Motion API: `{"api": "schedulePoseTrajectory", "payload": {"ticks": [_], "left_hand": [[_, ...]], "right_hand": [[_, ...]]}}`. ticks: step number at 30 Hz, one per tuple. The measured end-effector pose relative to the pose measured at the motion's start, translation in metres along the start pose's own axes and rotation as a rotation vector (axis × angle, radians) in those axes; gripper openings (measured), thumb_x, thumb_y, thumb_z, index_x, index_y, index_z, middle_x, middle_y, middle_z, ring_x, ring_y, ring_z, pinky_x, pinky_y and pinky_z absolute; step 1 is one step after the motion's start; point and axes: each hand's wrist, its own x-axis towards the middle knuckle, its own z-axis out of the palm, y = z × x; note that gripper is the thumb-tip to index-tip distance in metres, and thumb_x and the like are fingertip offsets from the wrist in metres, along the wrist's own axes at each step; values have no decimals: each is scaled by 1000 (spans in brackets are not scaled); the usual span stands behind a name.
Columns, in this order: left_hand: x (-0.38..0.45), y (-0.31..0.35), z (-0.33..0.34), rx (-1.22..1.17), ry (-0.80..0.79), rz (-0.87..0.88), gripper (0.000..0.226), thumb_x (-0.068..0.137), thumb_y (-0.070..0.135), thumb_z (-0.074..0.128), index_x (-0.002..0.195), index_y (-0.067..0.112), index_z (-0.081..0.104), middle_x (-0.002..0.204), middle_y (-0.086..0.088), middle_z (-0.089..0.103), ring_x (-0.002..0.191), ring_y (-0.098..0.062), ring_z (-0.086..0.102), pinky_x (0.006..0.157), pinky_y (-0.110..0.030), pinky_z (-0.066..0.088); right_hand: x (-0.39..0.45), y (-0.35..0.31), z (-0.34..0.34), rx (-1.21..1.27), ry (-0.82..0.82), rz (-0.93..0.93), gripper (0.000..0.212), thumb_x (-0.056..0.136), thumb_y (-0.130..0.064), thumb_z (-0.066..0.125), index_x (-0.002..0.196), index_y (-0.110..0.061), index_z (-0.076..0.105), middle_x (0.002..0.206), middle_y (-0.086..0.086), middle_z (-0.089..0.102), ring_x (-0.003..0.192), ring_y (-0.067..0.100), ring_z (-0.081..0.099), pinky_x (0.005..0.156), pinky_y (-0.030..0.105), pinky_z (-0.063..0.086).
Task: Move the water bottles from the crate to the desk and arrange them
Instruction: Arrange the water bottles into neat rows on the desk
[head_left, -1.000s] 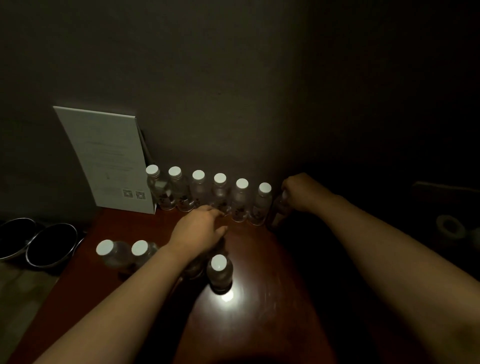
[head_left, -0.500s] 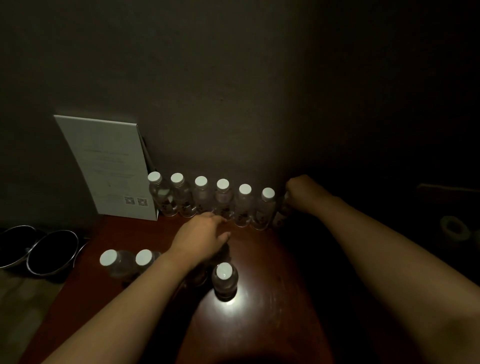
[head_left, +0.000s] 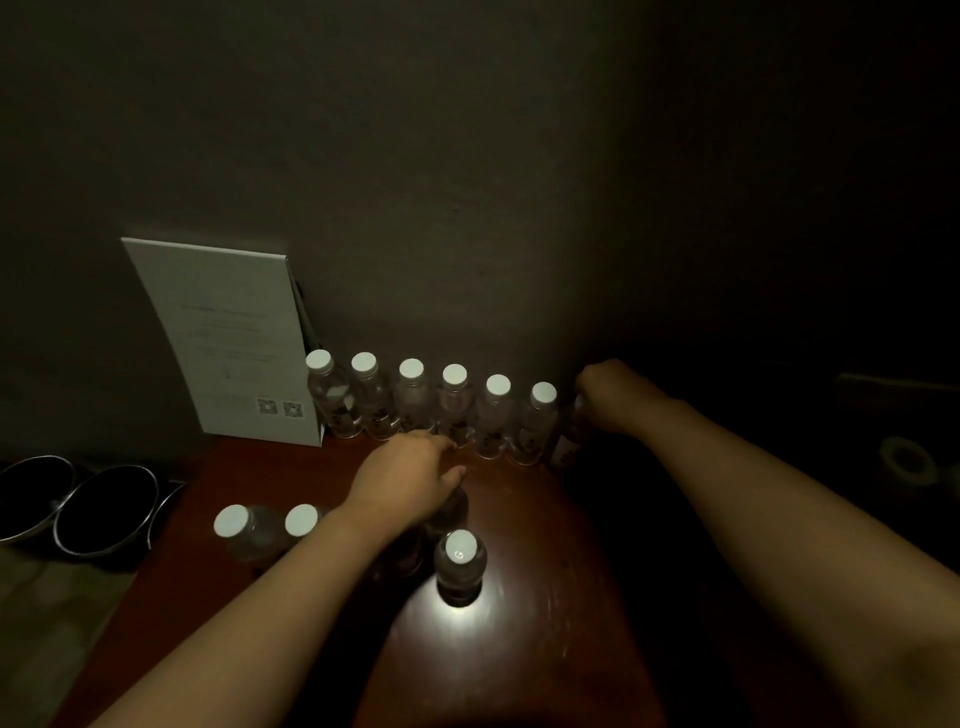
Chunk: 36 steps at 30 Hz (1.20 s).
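1. Six white-capped water bottles stand upright in a back row along the wall, side by side on the reddish-brown surface.
2. A seventh bottle stands at the right end of that row, in shadow; the right hand is curled over its top, fingers closed around the cap and neck.
3. Nearer the camera, a single bottle stands upright in a bright patch of light, apart from the row.
4. Just behind it, the left hand lies palm down over another bottle, whose dark body shows under the palm; the fingers curve downward, but whether they actually grip it cannot be told.
5. Two more bottles stand together at the left, beside the left forearm.
6. A white printed card leans against the wall, just left of the back row.
7. Two dark round bowls with shiny rims sit off the surface's left edge.
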Motion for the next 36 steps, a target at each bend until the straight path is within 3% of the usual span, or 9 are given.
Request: {"api": "schedulePoseTrajectory", "payload": {"ticks": [8,36], "left_hand": [[-1,4,-1,5,-18,7,40,90,47,59,122,24,65,121,-3,66,113,-23,60,91,-36,51],[-16,-17,-17,3,-17,7,40,90,45,59,125,25,64,124,-1,66,114,-21,60,91,-35,51]], "right_hand": [[-1,1,2,-36,-30,-7,20,87,-16,63,104,-7,69,108,14,65,98,29,64,82,34,54],[-10,-3,9,19,24,6,17,83,-17,69,98,-9,67,108,14,65,101,31,63,87,34,52]]}}
